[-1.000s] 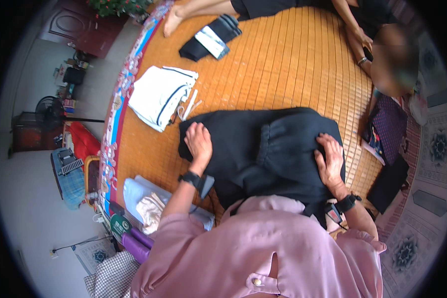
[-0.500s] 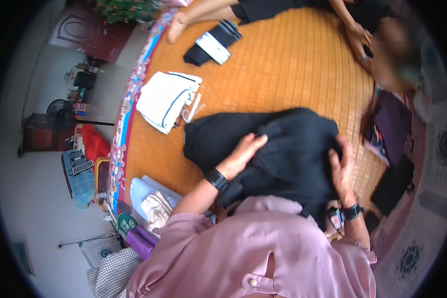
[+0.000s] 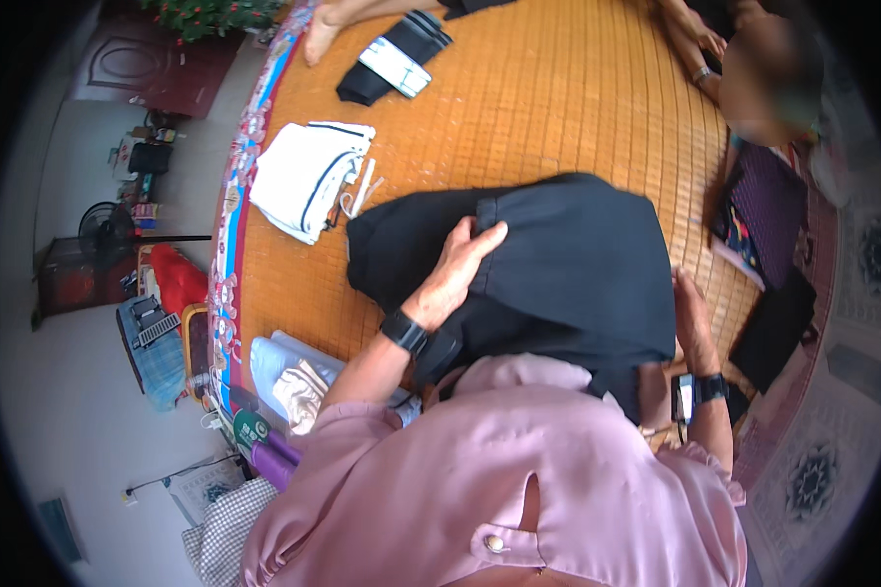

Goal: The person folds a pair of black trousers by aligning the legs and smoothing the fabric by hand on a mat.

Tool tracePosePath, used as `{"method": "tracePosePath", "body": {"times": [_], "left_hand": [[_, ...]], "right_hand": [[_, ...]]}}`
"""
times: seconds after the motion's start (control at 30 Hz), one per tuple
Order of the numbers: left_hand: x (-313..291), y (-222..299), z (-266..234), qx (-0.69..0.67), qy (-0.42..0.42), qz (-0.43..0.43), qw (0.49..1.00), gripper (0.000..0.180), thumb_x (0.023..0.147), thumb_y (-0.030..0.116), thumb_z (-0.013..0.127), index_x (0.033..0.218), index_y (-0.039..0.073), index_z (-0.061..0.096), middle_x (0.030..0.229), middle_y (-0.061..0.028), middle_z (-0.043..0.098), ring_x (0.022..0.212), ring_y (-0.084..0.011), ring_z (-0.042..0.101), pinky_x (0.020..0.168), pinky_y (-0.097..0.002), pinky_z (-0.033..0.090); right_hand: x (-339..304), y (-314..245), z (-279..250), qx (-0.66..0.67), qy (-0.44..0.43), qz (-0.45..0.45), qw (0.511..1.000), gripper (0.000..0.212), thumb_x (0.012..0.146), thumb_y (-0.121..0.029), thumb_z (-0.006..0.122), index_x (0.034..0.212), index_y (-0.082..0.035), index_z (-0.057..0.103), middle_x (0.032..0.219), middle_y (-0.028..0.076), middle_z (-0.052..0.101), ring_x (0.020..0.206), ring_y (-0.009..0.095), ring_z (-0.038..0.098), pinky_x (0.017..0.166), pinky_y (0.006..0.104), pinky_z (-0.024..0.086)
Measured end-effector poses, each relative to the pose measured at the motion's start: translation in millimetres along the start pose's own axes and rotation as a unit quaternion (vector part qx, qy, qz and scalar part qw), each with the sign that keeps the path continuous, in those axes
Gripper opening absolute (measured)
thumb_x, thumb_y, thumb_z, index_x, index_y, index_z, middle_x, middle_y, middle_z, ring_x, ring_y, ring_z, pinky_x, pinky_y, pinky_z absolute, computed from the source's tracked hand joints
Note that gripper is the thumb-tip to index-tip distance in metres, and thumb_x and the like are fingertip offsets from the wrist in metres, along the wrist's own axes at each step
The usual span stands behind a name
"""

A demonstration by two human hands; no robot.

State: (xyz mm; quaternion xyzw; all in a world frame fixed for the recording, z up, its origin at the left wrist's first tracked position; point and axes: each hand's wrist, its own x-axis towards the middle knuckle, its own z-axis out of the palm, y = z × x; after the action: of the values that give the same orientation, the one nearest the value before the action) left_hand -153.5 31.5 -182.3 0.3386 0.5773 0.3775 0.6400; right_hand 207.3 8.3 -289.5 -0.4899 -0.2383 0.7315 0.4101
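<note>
A folded black garment [image 3: 582, 264] with a stitched waistband lies on the woven mat in front of me, partly over my lap. My left hand [image 3: 457, 264] is on its left part, thumb across the waistband and fingers closed on the cloth. At the garment's right edge, my right hand [image 3: 693, 311] has its fingers curled against the side, some of them tucked out of sight by the fabric. Each wrist wears a black strap, and the right one carries a small device [image 3: 685, 398].
Folded white clothing [image 3: 303, 181] with dark trim and black socks [image 3: 394, 59] with a white band lie on the mat [image 3: 548, 98]. Pale blue cloth [image 3: 269, 362] is near my left elbow. Dark patterned clothes [image 3: 768, 210] lie right, near another person's hand [image 3: 705, 44].
The garment's upper layer is smoother, with its waistband now showing straight under my left hand. My right hand has shifted outward and down, from the garment's top to its right edge.
</note>
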Motion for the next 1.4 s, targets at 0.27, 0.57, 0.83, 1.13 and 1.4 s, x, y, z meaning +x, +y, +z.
{"method": "tracePosePath", "body": {"times": [0.27, 0.57, 0.83, 1.13, 1.4], "left_hand": [[-3, -32, -24, -0.052, -0.002, -0.089, 0.995, 0.044, 0.088, 0.027, 0.059, 0.12, -0.002, 0.048, 0.112, -0.0082, 0.057, 0.103, -0.0151, 0.055, 0.089, -0.0305, 0.047], [19, 22, -10, -0.034, 0.002, 0.049, 0.998, 0.032, 0.087, 0.022, 0.058, 0.111, 0.001, 0.053, 0.101, -0.0067, 0.061, 0.088, -0.0113, 0.06, 0.077, -0.0248, 0.049], [25, -13, -73, 0.016, 0.028, 0.055, 0.998, 0.032, 0.087, 0.023, 0.06, 0.108, 0.0, 0.054, 0.097, -0.0058, 0.061, 0.091, -0.0105, 0.057, 0.08, -0.0251, 0.047], [10, -69, -81, 0.314, 0.183, 0.051, 0.93, 0.031, 0.081, 0.023, 0.064, 0.103, 0.002, 0.056, 0.086, -0.013, 0.064, 0.081, -0.0235, 0.062, 0.073, -0.0338, 0.049], [-52, -56, -133, 0.136, 0.305, 0.173, 0.926, 0.008, 0.087, 0.012, 0.058, 0.092, 0.006, 0.057, 0.079, -0.0024, 0.059, 0.062, -0.0091, 0.057, 0.051, -0.0219, 0.045]], "right_hand": [[-21, -9, 6, -0.03, -0.019, 0.024, 0.999, 0.03, 0.091, -0.037, 0.05, 0.098, -0.009, 0.059, 0.078, -0.003, 0.058, 0.074, 0.01, 0.056, 0.069, 0.0263, 0.044], [0, -31, 30, -0.011, -0.003, 0.03, 0.999, 0.028, 0.083, -0.023, 0.063, 0.101, -0.001, 0.057, 0.091, 0.006, 0.062, 0.084, 0.014, 0.059, 0.08, 0.0285, 0.046], [0, -38, 47, -0.036, -0.073, 0.038, 0.996, 0.035, 0.087, -0.03, 0.057, 0.112, -0.005, 0.053, 0.099, 0.002, 0.06, 0.091, 0.013, 0.058, 0.079, 0.0293, 0.046], [-30, -31, 51, -0.059, -0.005, 0.056, 0.997, 0.045, 0.085, -0.039, 0.057, 0.113, -0.003, 0.053, 0.102, 0.007, 0.06, 0.086, 0.016, 0.059, 0.077, 0.0335, 0.048], [-28, -36, 79, -0.047, -0.016, 0.037, 0.998, 0.039, 0.081, -0.024, 0.063, 0.108, 0.003, 0.054, 0.102, 0.009, 0.06, 0.095, 0.018, 0.058, 0.086, 0.0306, 0.045]]}}
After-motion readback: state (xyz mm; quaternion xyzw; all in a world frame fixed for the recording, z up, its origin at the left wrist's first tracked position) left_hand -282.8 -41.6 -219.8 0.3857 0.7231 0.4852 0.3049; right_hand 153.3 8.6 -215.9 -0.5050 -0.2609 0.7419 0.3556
